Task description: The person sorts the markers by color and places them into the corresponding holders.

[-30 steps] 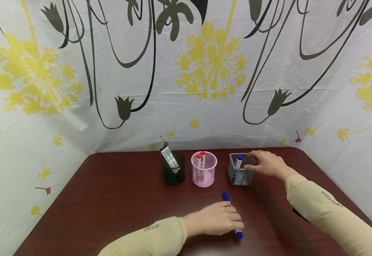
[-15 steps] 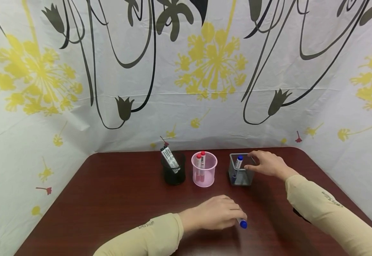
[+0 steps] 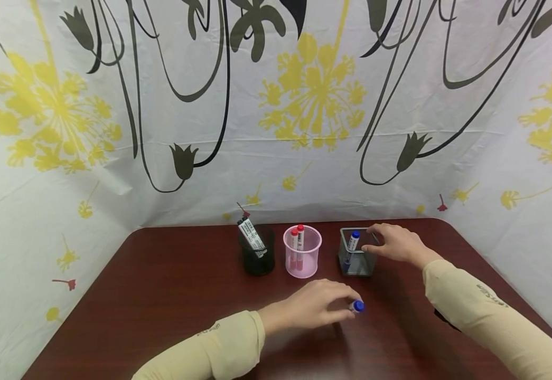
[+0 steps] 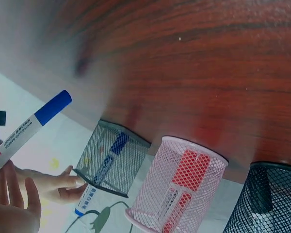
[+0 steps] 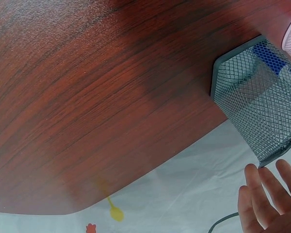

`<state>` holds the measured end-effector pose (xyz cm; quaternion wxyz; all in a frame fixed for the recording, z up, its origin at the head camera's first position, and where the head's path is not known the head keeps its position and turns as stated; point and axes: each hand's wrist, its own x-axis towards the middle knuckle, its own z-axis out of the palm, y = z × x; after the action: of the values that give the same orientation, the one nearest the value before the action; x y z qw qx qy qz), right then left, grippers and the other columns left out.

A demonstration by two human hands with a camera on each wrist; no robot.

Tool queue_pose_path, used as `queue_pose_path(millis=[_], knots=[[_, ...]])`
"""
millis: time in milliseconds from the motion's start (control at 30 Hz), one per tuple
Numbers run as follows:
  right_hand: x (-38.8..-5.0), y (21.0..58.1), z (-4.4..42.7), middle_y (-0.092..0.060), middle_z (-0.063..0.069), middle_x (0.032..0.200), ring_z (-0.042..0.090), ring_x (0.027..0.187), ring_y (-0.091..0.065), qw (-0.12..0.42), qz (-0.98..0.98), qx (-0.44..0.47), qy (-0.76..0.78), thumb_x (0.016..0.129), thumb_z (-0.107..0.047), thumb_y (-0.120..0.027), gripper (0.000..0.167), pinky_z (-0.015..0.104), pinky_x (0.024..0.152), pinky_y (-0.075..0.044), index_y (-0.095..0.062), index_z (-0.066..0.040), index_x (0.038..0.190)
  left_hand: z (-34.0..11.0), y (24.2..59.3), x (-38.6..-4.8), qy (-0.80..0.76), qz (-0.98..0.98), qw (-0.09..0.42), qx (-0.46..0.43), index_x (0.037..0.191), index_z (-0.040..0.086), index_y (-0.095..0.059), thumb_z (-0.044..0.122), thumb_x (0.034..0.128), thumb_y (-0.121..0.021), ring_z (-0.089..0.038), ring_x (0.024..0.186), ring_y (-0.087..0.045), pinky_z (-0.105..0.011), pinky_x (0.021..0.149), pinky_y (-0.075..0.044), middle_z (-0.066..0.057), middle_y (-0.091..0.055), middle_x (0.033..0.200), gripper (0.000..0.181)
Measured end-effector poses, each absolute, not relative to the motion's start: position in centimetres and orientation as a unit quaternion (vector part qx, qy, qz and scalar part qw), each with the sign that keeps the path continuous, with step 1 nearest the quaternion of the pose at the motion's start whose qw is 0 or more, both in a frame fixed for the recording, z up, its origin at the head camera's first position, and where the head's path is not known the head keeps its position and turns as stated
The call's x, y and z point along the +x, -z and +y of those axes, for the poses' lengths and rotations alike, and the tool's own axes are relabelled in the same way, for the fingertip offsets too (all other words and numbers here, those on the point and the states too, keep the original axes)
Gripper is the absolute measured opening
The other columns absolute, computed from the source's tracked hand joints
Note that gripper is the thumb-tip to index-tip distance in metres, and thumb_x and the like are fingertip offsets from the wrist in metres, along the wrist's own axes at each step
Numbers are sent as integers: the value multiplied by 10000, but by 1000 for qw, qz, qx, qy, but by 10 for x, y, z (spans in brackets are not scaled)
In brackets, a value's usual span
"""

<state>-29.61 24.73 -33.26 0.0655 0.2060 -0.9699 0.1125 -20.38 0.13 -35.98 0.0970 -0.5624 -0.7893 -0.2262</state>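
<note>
My left hand (image 3: pixel 314 306) holds a blue-capped whiteboard marker (image 4: pixel 26 131) above the table, between thumb and fingers. In the head view mostly its blue end shows; the rest is foreshortened or behind the fingers. My right hand (image 3: pixel 399 243) is at the right side of a grey square mesh pen holder (image 5: pixel 262 102), thumb at the near rim and fingers at the far rim. Its fingertips meet the rim in the right wrist view. Another blue marker (image 3: pixel 354 240) leans inside that holder. The left hand is in front of the holder, apart from it.
A pink round mesh cup (image 3: pixel 311 263) with two red markers (image 3: pixel 300 237) stands left of the grey holder. Farther left is a black mesh cup (image 3: pixel 259 268) with black-capped markers (image 3: pixel 252 236). The dark red table (image 3: pixel 171 295) ends at a patterned cloth (image 3: pixel 218 179).
My left hand has picked the blue marker up from the table, raised it and moved it forward, its blue end turning toward the holder. The right hand and the cups stay put.
</note>
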Motion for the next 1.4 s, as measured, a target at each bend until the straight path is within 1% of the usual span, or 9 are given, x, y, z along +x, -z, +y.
queue_pose_path(millis=[100,233,400,600,867,967,1167,1267,1400], knots=[[-296,333,248,-570,147,1055,288,862,-547,68,-969,207,-113,753,-459,-638,556,482,612,-432,-577,-39,1112,-1,358,-207,274,-788,71,-547,1091,146,-576,234,865,-576,90,926,-457,-90,816,-330,102,-583,1014,242],[-297,333,248,-570,147,1058,294,870,-546,69,-969,208,-114,752,-442,-648,545,486,618,-434,-577,-38,1111,-2,357,-210,327,-785,52,-524,1105,111,-567,208,860,-585,80,908,-469,-99,819,-348,72,-591,1000,264],[-297,335,248,-573,146,1051,293,873,-547,69,-969,207,-112,747,-458,-647,559,490,627,-436,-578,-38,1109,-3,350,-211,357,-784,67,-504,1102,94,-569,196,841,-612,49,924,-497,-115,823,-358,48,-608,995,284],[-297,336,248,-580,147,1023,277,837,-549,67,-970,206,-113,743,-449,-653,552,478,615,-439,-582,-33,1099,-5,338,-215,402,-782,62,-472,1109,108,-565,209,840,-612,27,960,-504,-146,826,-375,62,-605,1007,291],[-297,334,247,-588,110,948,229,764,-538,66,-970,205,-113,741,-431,-663,542,449,590,-440,-585,-23,1090,-5,323,-218,434,-776,72,-453,1101,89,-566,185,831,-624,20,875,-533,-156,808,-389,61,-619,928,292],[-297,334,247,-585,88,918,208,736,-525,66,-970,205,-114,739,-432,-663,541,426,572,-435,-586,-24,1085,-4,319,-222,442,-767,81,-457,1097,69,-560,161,830,-625,28,838,-539,-158,787,-405,43,-623,898,290],[-298,334,247,-563,46,843,180,695,-494,62,-970,205,-115,734,-453,-659,554,381,536,-415,-587,-26,1079,-2,309,-228,462,-762,88,-445,1106,42,-553,127,825,-627,-43,849,-560,-159,768,-417,-11,-622,941,302],[-298,333,247,-556,35,827,177,694,-487,61,-970,205,-114,734,-462,-654,556,376,533,-408,-588,-30,1078,-4,296,-221,464,-767,94,-434,1083,8,-562,80,814,-632,-79,844,-571,-167,762,-422,-54,-625,944,288],[-297,333,246,-568,50,861,188,714,-498,63,-970,205,-114,734,-462,-654,556,400,553,-419,-588,-34,1082,-5,278,-211,475,-767,86,-423,1061,-30,-562,31,812,-619,-111,835,-579,-169,751,-425,-108,-627,925,263]])
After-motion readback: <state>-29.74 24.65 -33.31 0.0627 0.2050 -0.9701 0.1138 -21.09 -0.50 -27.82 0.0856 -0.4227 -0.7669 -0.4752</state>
